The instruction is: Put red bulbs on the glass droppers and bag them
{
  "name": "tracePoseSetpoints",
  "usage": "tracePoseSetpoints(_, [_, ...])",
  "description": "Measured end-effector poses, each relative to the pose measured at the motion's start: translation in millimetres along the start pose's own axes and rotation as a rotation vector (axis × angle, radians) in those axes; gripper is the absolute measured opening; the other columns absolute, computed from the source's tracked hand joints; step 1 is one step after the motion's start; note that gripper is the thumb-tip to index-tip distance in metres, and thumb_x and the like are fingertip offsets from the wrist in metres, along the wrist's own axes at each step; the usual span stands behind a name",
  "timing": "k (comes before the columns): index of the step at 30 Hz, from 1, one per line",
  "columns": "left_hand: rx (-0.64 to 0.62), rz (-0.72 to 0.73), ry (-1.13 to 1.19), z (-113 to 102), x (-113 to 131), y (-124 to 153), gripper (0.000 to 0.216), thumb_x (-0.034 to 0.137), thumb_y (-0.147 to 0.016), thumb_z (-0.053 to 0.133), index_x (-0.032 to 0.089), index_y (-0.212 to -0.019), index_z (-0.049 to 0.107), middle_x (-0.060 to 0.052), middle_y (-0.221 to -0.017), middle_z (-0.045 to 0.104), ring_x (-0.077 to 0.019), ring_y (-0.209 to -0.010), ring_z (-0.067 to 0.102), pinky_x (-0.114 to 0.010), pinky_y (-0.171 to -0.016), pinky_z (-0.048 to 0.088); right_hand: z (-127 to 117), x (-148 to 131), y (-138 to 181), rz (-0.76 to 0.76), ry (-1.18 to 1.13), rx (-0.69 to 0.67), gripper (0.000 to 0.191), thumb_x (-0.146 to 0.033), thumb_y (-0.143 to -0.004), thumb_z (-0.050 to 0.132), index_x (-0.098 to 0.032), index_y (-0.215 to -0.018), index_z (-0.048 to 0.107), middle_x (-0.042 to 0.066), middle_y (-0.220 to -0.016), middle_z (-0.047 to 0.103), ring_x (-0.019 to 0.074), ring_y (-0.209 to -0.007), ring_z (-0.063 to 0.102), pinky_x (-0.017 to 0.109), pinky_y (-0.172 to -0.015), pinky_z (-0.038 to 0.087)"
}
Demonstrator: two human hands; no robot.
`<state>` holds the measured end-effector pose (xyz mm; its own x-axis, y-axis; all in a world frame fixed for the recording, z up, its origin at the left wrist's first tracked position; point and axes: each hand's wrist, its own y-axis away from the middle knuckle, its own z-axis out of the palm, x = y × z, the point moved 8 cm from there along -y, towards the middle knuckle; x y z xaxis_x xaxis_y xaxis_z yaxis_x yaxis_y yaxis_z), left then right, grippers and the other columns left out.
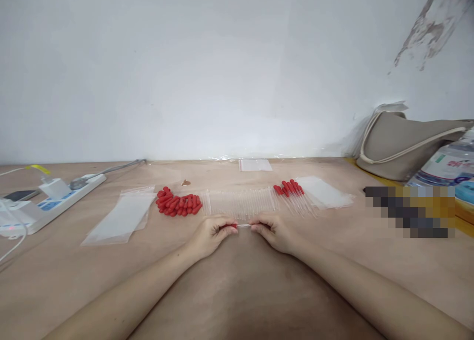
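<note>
Now the left hand (212, 235) pinches a red bulb (234, 226), the right hand (274, 233) a slim transparent tube (244, 225).

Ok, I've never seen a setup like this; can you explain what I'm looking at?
There's no machine: these are a person's bare hands, in one picture from a camera worn on the head, looking forward and down. The left hand pinches a red bulb; the right hand holds a clear tube in line with it. On the table, beyond the hands, lie loose red bulbs at left, a row of clear tubes in the middle, and tubes with red bulbs at right. A power strip sits far left.
</note>
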<state>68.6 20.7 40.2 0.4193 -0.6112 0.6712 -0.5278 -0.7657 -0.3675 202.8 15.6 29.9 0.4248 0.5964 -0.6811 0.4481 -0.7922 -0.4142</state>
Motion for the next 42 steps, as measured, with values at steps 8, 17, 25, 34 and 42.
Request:
tracePoseSetpoints(8, [-0.025,0.041,-0.061,3,5,2,0.015,0.026,-0.082,0.048,0.016,-0.081,0.06,-0.002,-0.077,0.059,-0.0124,-0.07,0.054,-0.023,-0.064,0.041,-4,-9,0,-0.013,0.06,-0.015,0.021,-0.028,-0.083,0.044,-0.019,-0.084,0.063,0.003,-0.075,0.061,0.0128,-0.07,0.055,0.025,-0.066,0.043])
tracePoseSetpoints(17, [0.0,0.095,-0.145,3,8,5,0.018,0.03,-0.083,0.047,0.016,-0.083,0.058,-0.004,-0.075,0.058,-0.0127,-0.067,0.052,-0.024,-0.063,0.041,0,-13,-1,-0.035,0.099,-0.099,0.025,-0.028,-0.085,0.041,-0.019,-0.08,0.064,0.002,-0.07,0.059,0.0114,-0.064,0.053,0.022,-0.058,0.039])
tracePoseSetpoints(25, [-0.031,0.189,-0.205,8,17,9,0.014,0.026,-0.083,0.046,0.015,-0.083,0.056,-0.003,-0.075,0.058,-0.0119,-0.067,0.051,-0.022,-0.062,0.04,8,-14,3,-0.08,0.246,-0.174,0.03,-0.028,-0.085,0.037,-0.019,-0.068,0.06,0.001,-0.061,0.058,0.0119,-0.058,0.049,0.022,-0.056,0.035])
tracePoseSetpoints(34, [-0.06,0.227,-0.243,12,18,9,0.015,0.025,-0.084,0.044,0.015,-0.082,0.054,-0.003,-0.072,0.055,-0.012,-0.065,0.049,-0.022,-0.06,0.038,15,-21,-1,-0.055,0.307,-0.172,0.034,-0.027,-0.086,0.034,-0.017,-0.06,0.054,0.0,-0.056,0.055,0.01,-0.053,0.046,0.02,-0.054,0.03])
tracePoseSetpoints(42, [-0.006,0.304,-0.281,11,22,10,0.015,0.024,-0.085,0.043,0.014,-0.082,0.054,-0.003,-0.069,0.054,-0.0116,-0.063,0.048,-0.022,-0.059,0.04,25,-6,-4,0.1,0.105,-0.275,0.043,-0.035,-0.088,0.028,-0.016,-0.063,0.056,-0.001,-0.059,0.055,0.0093,-0.057,0.049,0.02,-0.059,0.034])
